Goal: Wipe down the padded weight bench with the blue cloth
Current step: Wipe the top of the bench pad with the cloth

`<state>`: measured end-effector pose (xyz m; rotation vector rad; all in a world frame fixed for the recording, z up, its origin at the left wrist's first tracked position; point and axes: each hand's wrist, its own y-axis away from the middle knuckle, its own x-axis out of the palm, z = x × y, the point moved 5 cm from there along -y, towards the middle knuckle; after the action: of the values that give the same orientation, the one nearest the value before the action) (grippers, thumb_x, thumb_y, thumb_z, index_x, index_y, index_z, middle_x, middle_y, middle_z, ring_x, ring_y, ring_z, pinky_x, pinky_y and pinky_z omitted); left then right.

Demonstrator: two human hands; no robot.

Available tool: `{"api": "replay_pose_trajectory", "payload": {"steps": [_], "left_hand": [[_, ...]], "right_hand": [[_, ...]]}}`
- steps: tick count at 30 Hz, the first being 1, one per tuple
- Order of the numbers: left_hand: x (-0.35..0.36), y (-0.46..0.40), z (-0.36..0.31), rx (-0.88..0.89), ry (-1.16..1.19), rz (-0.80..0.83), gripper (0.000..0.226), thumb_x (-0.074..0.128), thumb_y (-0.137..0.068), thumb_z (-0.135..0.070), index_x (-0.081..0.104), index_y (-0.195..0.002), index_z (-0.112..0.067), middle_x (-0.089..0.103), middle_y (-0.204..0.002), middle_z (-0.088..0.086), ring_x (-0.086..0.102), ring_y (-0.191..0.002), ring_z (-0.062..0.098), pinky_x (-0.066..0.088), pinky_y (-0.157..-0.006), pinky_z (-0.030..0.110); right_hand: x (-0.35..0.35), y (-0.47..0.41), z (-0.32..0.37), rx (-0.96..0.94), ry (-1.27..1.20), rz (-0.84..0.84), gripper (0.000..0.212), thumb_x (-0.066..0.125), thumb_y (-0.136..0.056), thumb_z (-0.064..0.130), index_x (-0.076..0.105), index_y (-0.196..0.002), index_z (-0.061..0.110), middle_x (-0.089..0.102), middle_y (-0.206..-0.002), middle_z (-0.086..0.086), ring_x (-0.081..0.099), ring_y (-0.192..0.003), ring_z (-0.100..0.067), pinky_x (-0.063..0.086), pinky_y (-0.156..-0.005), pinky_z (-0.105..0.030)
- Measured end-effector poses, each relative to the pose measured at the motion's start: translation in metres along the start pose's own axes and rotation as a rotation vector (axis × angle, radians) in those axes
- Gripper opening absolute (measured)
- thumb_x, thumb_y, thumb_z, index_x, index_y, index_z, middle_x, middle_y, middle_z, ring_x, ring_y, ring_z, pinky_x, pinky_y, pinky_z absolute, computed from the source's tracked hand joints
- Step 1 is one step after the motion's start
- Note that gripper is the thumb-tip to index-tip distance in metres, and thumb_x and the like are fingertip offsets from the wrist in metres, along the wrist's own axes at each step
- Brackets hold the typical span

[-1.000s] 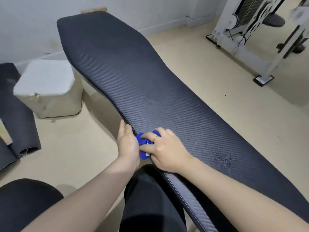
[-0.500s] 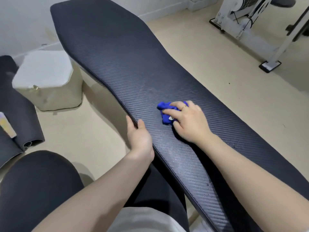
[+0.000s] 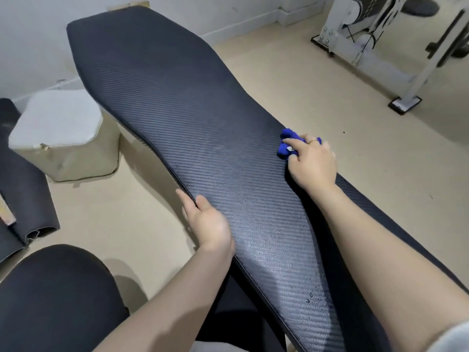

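Padded weight bench (image 3: pixel 177 102) is running diagonally from upper left of the frame to lower right, dark woven-pattern cover. Right hand (image 3: pixel 311 163) is pressing down on the bunched blue cloth (image 3: pixel 288 144) at the bench's right edge, right of centre frame; fingers clenched over the cloth, a ring showing on one finger. Left hand (image 3: pixel 206 222) is gripping the bench's left edge below centre, thumb lying on top of the padding, fingers curling under the rim. Water droplets (image 3: pixel 311 299) are sitting on the pad toward lower right. A pale box-like stool (image 3: pixel 63 138) is standing on the floor at left, beside rolled dark mats (image 3: pixel 25 199). White machine frame (image 3: pixel 380 41) is occupying upper right.
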<state>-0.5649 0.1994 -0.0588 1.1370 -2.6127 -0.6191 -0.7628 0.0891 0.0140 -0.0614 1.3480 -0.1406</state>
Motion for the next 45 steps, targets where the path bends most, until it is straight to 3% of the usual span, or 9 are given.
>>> {"api": "replay_pose_trajectory", "payload": {"steps": [7, 14, 23, 29, 34, 36, 38, 42, 45], "left_hand": [[-0.001, -0.001, 0.002, -0.02, -0.007, -0.016, 0.058, 0.031, -0.092, -0.035, 0.015, -0.148, -0.038, 0.03, -0.153, -0.012, 0.037, -0.137, 0.012, 0.026, -0.118, 0.037], [0.001, 0.003, -0.004, -0.043, 0.05, -0.041, 0.052, 0.03, -0.099, -0.023, 0.018, -0.148, -0.037, 0.032, -0.152, -0.012, 0.038, -0.135, 0.012, 0.028, -0.118, 0.037], [0.0, 0.019, -0.023, -0.127, 0.265, 0.0, 0.052, 0.035, -0.1, -0.008, 0.026, -0.149, -0.025, 0.037, -0.15, -0.005, 0.041, -0.134, 0.012, 0.031, -0.113, 0.028], [-0.012, 0.022, -0.026, -0.187, 0.326, 0.173, 0.054, 0.04, -0.099, -0.005, 0.028, -0.148, -0.024, 0.052, -0.128, -0.01, 0.053, -0.119, 0.011, 0.041, -0.105, 0.028], [-0.019, 0.016, -0.039, -0.172, 0.017, 0.276, 0.042, 0.037, -0.098, -0.004, 0.049, -0.131, -0.028, 0.06, -0.12, -0.009, 0.053, -0.114, 0.013, 0.042, -0.097, 0.029], [-0.025, 0.017, -0.039, -0.213, -0.115, 0.284, 0.045, 0.039, -0.098, -0.011, 0.036, -0.14, -0.027, 0.054, -0.134, -0.003, 0.049, -0.124, 0.018, 0.039, -0.102, 0.033], [-0.031, 0.021, -0.03, -0.268, -0.197, 0.303, 0.059, 0.042, -0.098, -0.021, 0.016, -0.151, -0.023, 0.041, -0.149, 0.002, 0.044, -0.133, 0.021, 0.033, -0.111, 0.038], [-0.033, 0.043, -0.015, -0.273, -0.199, 0.418, 0.056, 0.042, -0.098, -0.023, 0.02, -0.149, -0.029, 0.039, -0.151, -0.005, 0.043, -0.135, 0.019, 0.031, -0.113, 0.039], [-0.034, 0.056, -0.012, -0.245, -0.145, 0.397, 0.061, 0.041, -0.098, -0.017, 0.015, -0.151, -0.032, 0.037, -0.15, -0.011, 0.042, -0.134, 0.014, 0.028, -0.116, 0.039]], "right_hand": [[-0.009, 0.071, 0.005, -0.398, -0.038, 0.053, 0.053, 0.03, -0.069, 0.029, 0.068, -0.106, 0.03, 0.068, -0.105, -0.001, 0.055, -0.081, -0.035, 0.046, -0.072, -0.038], [-0.01, 0.003, -0.026, 0.024, 0.075, -0.012, 0.043, 0.045, -0.078, 0.011, 0.061, -0.116, 0.024, 0.057, -0.13, -0.004, 0.046, -0.109, -0.037, 0.037, -0.089, -0.039], [-0.009, 0.115, 0.065, -0.784, -0.046, 0.129, 0.05, 0.037, -0.065, 0.028, 0.07, -0.103, 0.03, 0.07, -0.11, 0.005, 0.058, -0.075, -0.029, 0.046, -0.065, -0.032], [-0.006, 0.056, 0.022, -0.148, 0.03, 0.012, 0.044, 0.045, -0.079, 0.02, 0.061, -0.119, 0.032, 0.056, -0.132, 0.002, 0.047, -0.108, -0.037, 0.038, -0.086, -0.039], [-0.01, 0.165, 0.077, -0.667, -0.07, 0.054, 0.047, 0.038, -0.065, 0.023, 0.071, -0.099, 0.027, 0.07, -0.107, 0.005, 0.057, -0.075, -0.031, 0.043, -0.063, -0.034], [-0.011, 0.17, 0.074, -0.795, -0.092, 0.147, 0.048, 0.037, -0.065, 0.023, 0.071, -0.098, 0.027, 0.07, -0.107, 0.006, 0.056, -0.072, -0.028, 0.044, -0.062, -0.032], [-0.012, 0.137, 0.055, -0.659, -0.072, 0.123, 0.051, 0.033, -0.069, 0.025, 0.069, -0.105, 0.028, 0.068, -0.114, 0.003, 0.057, -0.08, -0.031, 0.047, -0.07, -0.036], [-0.016, 0.087, 0.006, -0.103, 0.081, 0.036, 0.046, 0.042, -0.081, 0.02, 0.058, -0.123, 0.031, 0.053, -0.135, 0.002, 0.046, -0.11, -0.037, 0.039, -0.088, -0.04], [-0.019, 0.132, 0.036, -0.292, 0.076, 0.058, 0.054, 0.033, -0.072, 0.024, 0.063, -0.117, 0.028, 0.061, -0.126, 0.001, 0.051, -0.097, -0.036, 0.042, -0.08, -0.039]]}}
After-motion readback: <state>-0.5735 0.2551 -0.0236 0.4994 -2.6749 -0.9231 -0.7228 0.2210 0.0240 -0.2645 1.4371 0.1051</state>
